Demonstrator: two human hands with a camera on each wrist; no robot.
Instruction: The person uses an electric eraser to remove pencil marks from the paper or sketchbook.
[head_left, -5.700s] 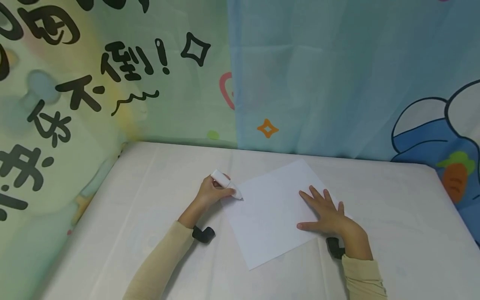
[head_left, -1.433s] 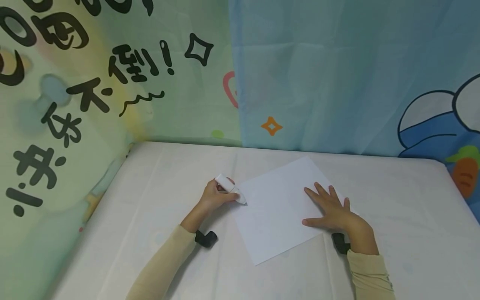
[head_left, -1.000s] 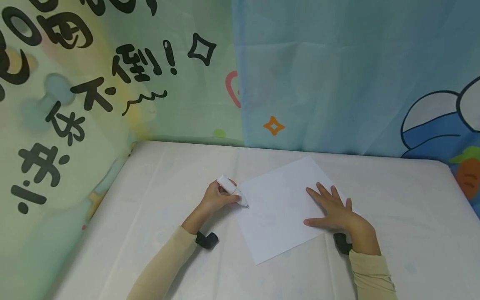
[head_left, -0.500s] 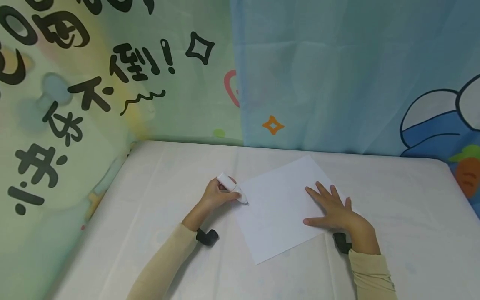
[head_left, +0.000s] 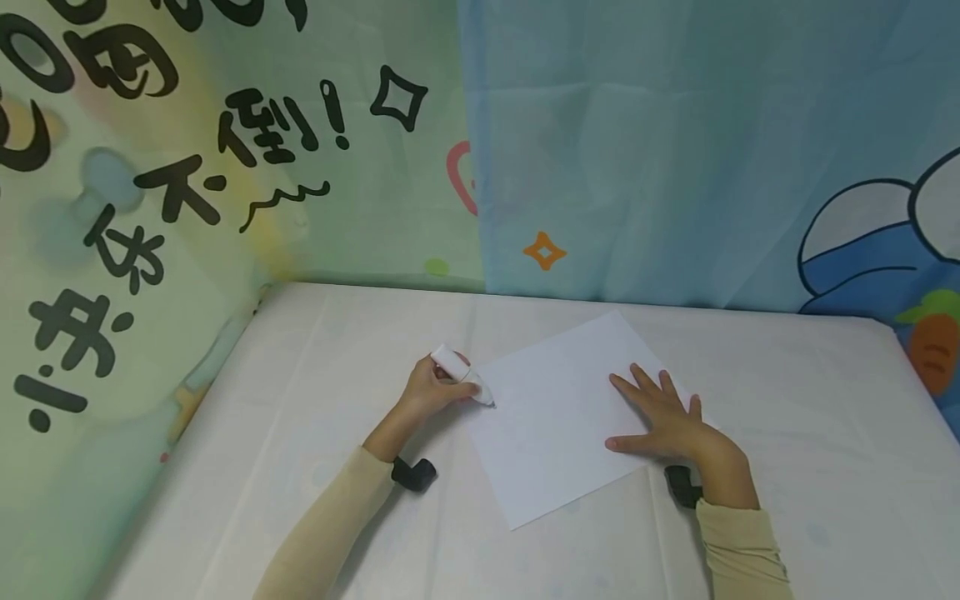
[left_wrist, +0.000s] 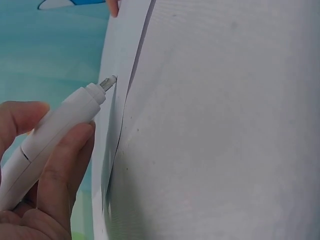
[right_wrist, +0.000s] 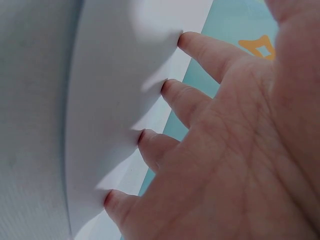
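Note:
A white sheet of paper (head_left: 558, 417) lies askew on the white-covered table. My left hand (head_left: 429, 390) grips a white correction pen (head_left: 452, 363) between thumb and fingers, its body slanting down to the right. The pen's narrow, metallic-looking tip is right at the paper near its left corner; the left wrist view shows the pen (left_wrist: 60, 130) from close up, beside the paper's edge. My right hand (head_left: 667, 425) rests spread on the right part of the sheet. In the right wrist view its fingertips (right_wrist: 172, 86) press against the paper (right_wrist: 107, 115).
The white tablecloth (head_left: 360, 333) has faint creases and spreads around the sheet on every side. Behind the table hangs a printed cloth backdrop (head_left: 637, 150), green and blue. Black wrist cameras (head_left: 414, 475) sit close above the table at both wrists.
Over the last second the pen tip has shifted slightly away from me along the paper's left part. The right hand and the sheet stay in place; the head view drifts a little.

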